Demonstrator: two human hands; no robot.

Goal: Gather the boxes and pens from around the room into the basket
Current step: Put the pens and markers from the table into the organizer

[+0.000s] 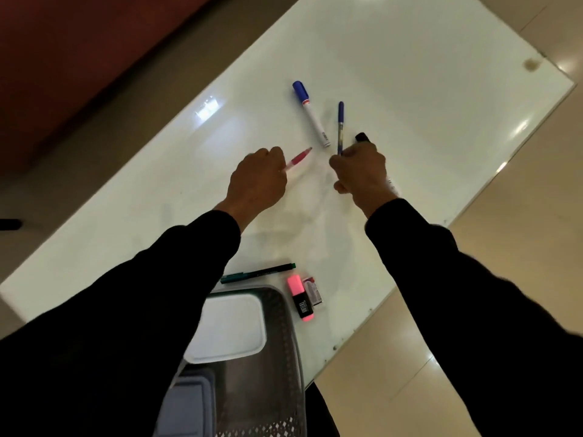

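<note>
My left hand (257, 181) grips a pink pen (298, 159) above the white table (410, 74). My right hand (361, 173) holds a blue ballpoint pen (340, 121) and a black-capped marker (362, 137) whose white body shows below the wrist. A blue-capped white marker (310, 113) lies just beyond both hands. Nearer me lie a dark green pen (262, 272), a pink highlighter (299, 296) and a small box (313, 290). The grey perforated basket (284, 357) stands at the table's near edge and contains a white lidded box (230, 326) and a grey box (189, 405).
Glossy beige floor tiles (504, 200) lie to the right of the table. A dark red wall (63, 58) fills the upper left. My black sleeves cover the lower corners and hide part of the basket.
</note>
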